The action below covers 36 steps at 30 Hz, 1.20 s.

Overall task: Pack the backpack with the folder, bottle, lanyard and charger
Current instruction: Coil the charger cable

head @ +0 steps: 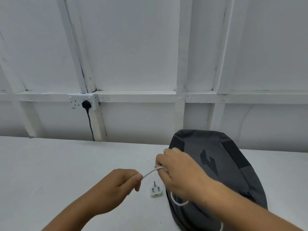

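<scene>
We stretch a white cable (150,172) between two hands above the white surface (50,172). The left hand (123,184) pinches one end; the right hand (180,172) curls round the rest, slack looping over the grey backpack (221,164) lying at right. The charger (155,191) lies near, just left of the backpack.
</scene>
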Available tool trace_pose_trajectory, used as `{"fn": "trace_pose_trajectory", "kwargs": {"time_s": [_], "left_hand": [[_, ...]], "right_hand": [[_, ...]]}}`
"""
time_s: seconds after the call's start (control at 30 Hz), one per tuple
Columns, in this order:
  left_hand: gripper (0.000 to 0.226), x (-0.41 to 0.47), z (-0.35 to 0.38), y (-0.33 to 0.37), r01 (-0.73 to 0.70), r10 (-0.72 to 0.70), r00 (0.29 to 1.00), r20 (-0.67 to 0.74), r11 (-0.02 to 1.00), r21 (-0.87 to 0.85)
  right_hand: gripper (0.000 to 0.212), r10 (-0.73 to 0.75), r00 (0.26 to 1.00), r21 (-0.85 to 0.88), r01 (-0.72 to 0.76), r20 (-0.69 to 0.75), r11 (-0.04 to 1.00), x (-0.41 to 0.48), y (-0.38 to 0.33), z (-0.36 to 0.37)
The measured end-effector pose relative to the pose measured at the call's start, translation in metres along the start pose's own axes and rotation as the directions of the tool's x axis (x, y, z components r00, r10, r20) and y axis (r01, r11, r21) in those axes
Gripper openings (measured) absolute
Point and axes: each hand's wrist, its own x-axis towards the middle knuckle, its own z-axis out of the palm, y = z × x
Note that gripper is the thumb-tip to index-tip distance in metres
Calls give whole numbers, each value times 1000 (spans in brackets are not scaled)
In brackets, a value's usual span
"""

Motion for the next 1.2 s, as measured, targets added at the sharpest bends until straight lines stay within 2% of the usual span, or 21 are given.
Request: {"fn": "trace_pose_trajectory", "kwargs": {"time_s": [0.07,0.1,0.17,0.2,0.27,0.3,0.33,0.4,0.5,0.6,0.67,0.73,0.77,0.83,0.93,1.0,1.03,1.07,1.13,1.17,1.2], "left_hand": [[48,-8,3,10,91,-39,982,182,954,-286],[46,-12,4,16,131,-22,971,239,882,-453],[43,-14,4,30,160,6,976,216,655,-738],[41,-12,6,35,157,-6,984,181,527,-836],[39,-6,9,46,111,-50,994,100,320,-941],[38,-1,10,51,78,-69,996,62,247,-966],[38,3,11,55,46,-84,996,30,198,-979],[40,9,12,62,4,-117,993,-17,173,-985],[43,13,14,63,-6,-174,984,-45,222,-975],[41,14,16,65,-15,-154,986,-67,314,-949],[36,13,17,67,-48,-104,990,-92,367,-929],[36,14,16,71,-92,-80,987,-138,421,-902],[37,15,16,72,-121,-93,979,-179,437,-891],[39,20,13,75,-231,-130,944,-302,393,-890],[35,37,5,75,-420,-134,880,-455,228,-879],[31,50,1,72,-500,-130,833,-538,244,-831],[29,56,1,68,-526,-126,800,-587,323,-787],[28,61,2,63,-531,-105,757,-644,476,-701],[24,66,3,47,-413,67,678,-732,858,-304],[23,67,5,37,-316,183,703,-687,946,-71],[24,67,5,25,-229,249,771,-586,967,109]], "right_hand": [[29,0,1000,-52,1,16,999,6,8,6],[31,-3,999,-39,4,32,999,8,8,12],[32,-20,999,85,17,37,996,6,5,24],[30,-25,999,210,21,20,977,4,0,32],[27,34,999,488,-12,-37,872,-2,-15,44],[25,91,992,568,-27,-86,823,-5,-22,49],[24,145,978,590,-30,-149,807,-7,-27,53],[22,211,948,574,-38,-238,818,-9,-32,58],[26,238,944,615,-51,-227,787,-7,-32,58],[31,275,957,648,-150,-95,746,2,-28,55],[30,311,932,653,-355,188,669,10,-22,49],[44,244,824,625,-551,511,553,11,-17,44],[51,213,789,616,-590,576,522,9,-16,44],[53,261,804,618,-582,534,528,9,-18,52],[46,353,860,642,-510,368,573,4,-36,73],[44,394,887,625,-453,242,635,-1,-48,85],[43,391,901,617,-419,191,666,-3,-53,88],[42,379,911,608,-393,160,689,-4,-55,89],[37,327,936,614,-335,130,715,-4,-58,85],[32,297,949,629,-295,105,719,-5,-58,81],[26,271,959,639,-259,81,724,-5,-56,75]]}}
